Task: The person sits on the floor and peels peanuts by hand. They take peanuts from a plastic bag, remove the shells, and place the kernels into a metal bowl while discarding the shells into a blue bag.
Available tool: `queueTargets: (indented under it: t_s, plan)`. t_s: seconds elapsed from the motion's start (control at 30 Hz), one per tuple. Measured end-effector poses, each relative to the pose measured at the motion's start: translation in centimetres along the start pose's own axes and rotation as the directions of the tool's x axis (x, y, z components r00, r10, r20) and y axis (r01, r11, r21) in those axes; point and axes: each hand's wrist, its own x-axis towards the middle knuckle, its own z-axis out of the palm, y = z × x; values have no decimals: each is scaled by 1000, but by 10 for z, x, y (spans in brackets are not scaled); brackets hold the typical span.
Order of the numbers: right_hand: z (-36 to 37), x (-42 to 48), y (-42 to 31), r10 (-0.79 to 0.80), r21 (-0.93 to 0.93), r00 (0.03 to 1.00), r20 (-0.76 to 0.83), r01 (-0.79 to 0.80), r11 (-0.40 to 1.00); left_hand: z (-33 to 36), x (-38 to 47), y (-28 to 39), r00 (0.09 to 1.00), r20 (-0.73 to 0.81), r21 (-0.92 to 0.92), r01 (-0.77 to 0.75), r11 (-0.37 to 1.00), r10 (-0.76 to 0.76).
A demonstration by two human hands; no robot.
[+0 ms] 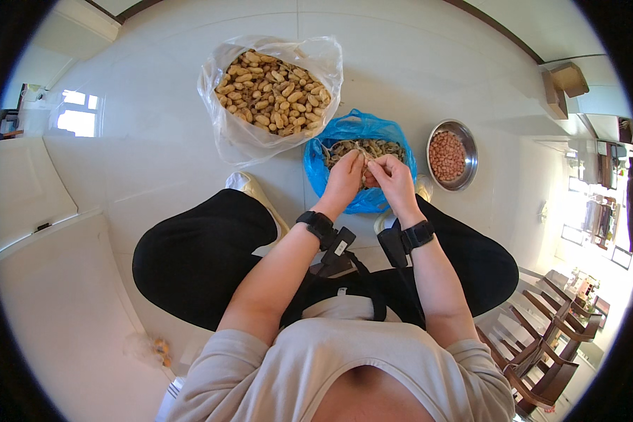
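Over a blue plastic bag (317,179), my left hand (346,171) and my right hand (394,178) meet at the fingertips. Both pinch a small pale thing that looks like a peanut pod, mostly hidden by the fingers. Under them, the bag holds brownish peanut shells (385,146). Beyond and to the left stands a clear plastic bag (229,145) full of unshelled peanuts (279,92). A stainless steel bowl (472,163) to the right contains pinkish shelled peanut kernels (447,153).
Glossy pale floor tiles (153,100) lie all around. My shoes (256,198) flank the blue bag. White cabinet-like furniture (58,264) runs along the left. Wooden chairs (538,353) stand at the lower right, and a cardboard box (564,87) sits at the upper right.
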Motion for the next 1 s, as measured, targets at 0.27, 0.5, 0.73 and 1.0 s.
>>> queueTargets:
  t_s: [0.27,0.5,0.73,1.0]
  plan:
    - [10,-6,2,-104,-11,975,-198,104,995,-2,-5,11,967,177,-592,254,765,-184]
    - [0,3,5,-334,-330,893,-302,231,915,-10,-5,19,948,248,-827,313,466,-198]
    - [-4,-10,-5,-478,-531,867,-139,342,775,-16,-7,25,946,289,-853,324,408,-146]
    - [20,-2,22,225,768,966,-130,-46,639,-2,-7,18,973,225,-709,204,675,-58]
